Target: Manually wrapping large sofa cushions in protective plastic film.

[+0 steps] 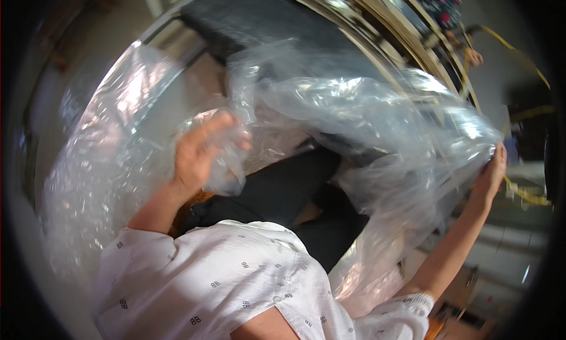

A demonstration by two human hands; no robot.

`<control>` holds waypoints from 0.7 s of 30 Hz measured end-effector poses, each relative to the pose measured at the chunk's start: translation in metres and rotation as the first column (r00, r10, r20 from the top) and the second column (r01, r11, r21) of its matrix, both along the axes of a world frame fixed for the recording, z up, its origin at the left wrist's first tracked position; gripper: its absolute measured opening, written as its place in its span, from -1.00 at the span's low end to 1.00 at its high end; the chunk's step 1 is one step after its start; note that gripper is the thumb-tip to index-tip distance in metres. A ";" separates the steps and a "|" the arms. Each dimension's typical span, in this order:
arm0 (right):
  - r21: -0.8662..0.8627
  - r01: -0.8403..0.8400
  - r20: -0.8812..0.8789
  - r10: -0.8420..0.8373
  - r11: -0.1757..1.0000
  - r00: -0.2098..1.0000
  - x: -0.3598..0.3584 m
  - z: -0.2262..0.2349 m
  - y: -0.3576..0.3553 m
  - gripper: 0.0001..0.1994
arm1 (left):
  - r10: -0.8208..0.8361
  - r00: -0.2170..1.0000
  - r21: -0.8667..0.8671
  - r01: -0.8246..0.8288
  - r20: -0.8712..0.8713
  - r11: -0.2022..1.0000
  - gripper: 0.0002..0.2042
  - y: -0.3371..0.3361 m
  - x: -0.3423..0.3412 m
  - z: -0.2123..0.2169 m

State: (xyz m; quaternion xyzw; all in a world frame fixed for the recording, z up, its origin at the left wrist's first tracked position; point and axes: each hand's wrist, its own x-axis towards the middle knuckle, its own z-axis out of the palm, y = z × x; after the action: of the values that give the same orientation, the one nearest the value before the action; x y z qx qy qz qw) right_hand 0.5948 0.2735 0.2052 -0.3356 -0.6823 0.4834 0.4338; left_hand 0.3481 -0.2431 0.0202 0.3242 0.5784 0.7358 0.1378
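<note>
Indoor workspace, blurred; dark padded surface (259,16) behind. Head view: clear plastic sheet (354,116) spread across the person's front, long axis left to right. Left hand (200,151) clenches its near bunched edge; right hand (492,175) pinches the far right corner, arm outstretched.

i wear a white shirt (236,281) with small dark printed marks, short sleeves, lower middle of the frame; dark trousers (283,192) above.
</note>
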 end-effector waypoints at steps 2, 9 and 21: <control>0.492 0.335 0.020 -0.395 0.804 0.919 0.100 0.034 0.035 -0.70 | -0.247 0.908 -0.082 0.233 -0.339 0.969 -0.52 0.029 0.020 0.005; -0.002 -0.195 0.362 0.182 0.981 0.914 0.034 -0.024 -0.182 -0.63 | -0.571 0.665 -0.180 0.562 -0.482 0.807 -0.52 0.119 0.091 0.024; 0.045 -0.452 0.124 0.444 0.891 0.888 0.029 -0.105 -0.247 -0.82 | -0.505 0.554 -0.298 0.425 -0.662 0.855 -0.62 0.136 0.100 0.042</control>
State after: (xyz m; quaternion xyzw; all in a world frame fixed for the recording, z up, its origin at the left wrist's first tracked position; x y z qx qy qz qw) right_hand 0.6243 0.0268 0.1000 -0.1793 -0.7812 0.5261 0.2842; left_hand 0.4477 -0.1076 0.0619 0.7191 0.5151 0.4542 0.1058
